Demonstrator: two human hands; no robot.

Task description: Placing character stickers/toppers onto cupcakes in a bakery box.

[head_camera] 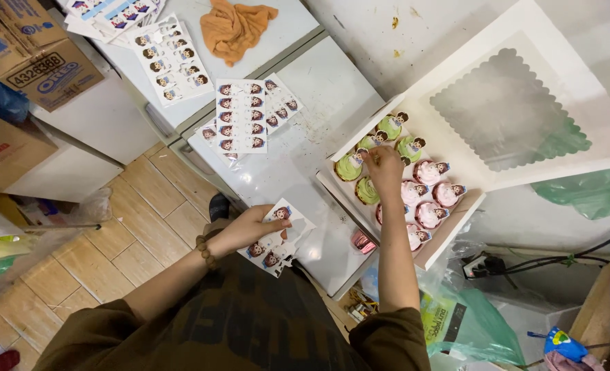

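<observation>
An open white box (456, 227) on the counter holds several cupcakes, green-frosted ones (349, 167) at the far end and pink-frosted ones (430, 172) nearer, most topped with small cartoon-figure toppers. My right hand (384, 168) reaches over the green cupcakes with its fingertips pinched at one of them; I cannot tell whether a topper is between them. My left hand (248, 228) holds a partly used sheet of cartoon-figure toppers (277, 237) at the counter's near edge.
More topper sheets (242, 113) lie on the white counter, others (171, 58) further back by an orange cloth (236, 24). The box's windowed lid (511, 110) lies open to the right. Cardboard boxes (37, 62) stand left; green plastic bags (483, 330) and a power strip (483, 264) sit at the lower right.
</observation>
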